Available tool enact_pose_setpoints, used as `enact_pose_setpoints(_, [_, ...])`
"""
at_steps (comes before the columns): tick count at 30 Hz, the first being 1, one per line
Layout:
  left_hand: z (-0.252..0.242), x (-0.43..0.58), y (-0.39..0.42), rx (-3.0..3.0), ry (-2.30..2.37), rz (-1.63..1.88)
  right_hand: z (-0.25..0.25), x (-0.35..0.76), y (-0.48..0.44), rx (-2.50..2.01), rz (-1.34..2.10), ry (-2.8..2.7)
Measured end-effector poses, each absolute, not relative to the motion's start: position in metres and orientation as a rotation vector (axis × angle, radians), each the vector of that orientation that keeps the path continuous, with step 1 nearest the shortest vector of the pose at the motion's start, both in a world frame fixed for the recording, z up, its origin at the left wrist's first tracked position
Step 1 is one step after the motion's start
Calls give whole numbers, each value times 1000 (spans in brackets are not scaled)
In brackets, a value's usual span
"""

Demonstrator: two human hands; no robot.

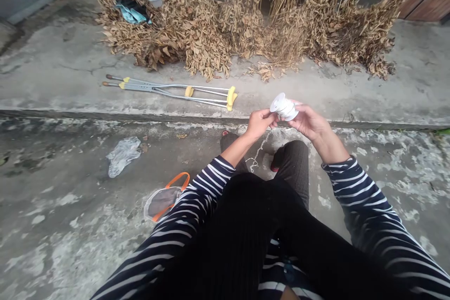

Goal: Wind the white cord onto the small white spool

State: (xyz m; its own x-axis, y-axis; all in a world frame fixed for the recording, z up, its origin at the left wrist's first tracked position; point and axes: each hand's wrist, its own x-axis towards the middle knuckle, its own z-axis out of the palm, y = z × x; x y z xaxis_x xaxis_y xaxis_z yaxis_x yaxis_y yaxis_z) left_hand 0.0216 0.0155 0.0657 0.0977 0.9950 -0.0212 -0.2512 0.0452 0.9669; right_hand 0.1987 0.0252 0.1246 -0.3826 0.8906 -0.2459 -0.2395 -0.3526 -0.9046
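Observation:
A white spool (285,109) wound with white cord is held up in front of me, its round flange tipped toward the left. My right hand (311,124) grips it from the right side, fingers wrapped about the far end. My left hand (259,124) is closed in a pinch at the spool's lower left, where the white cord seems to pass between the fingertips; the exact hold is partly hidden. Below the hands, a loose length of white cord (258,153) trails down to the ground between my legs.
On the raised concrete ledge lies a pair of crutches (168,91) with yellow pads. Dried plant bundles (239,23) lean along the wall behind. A clear plastic bag (123,155) and a mesh bag with orange handles (163,201) are on the ground to my left.

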Motion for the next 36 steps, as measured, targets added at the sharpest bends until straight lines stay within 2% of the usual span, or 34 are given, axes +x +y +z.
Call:
enact_pose_setpoints(8, [65, 12, 1, 1023, 1043, 1013, 117, 200, 32, -1083, 1693, -962])
enact_pose_setpoints(16, [63, 11, -9, 1039, 1076, 970, 100, 194, 31, -1085, 1434, -1102])
enact_pose_setpoints(23, [67, 5, -24, 1025, 1013, 879, 79, 192, 32, -1192, 919, -1467])
enact_pose_setpoints(36, [94, -20, -19, 700, 852, 923, 56, 208, 21, -1022, 715, -2087])
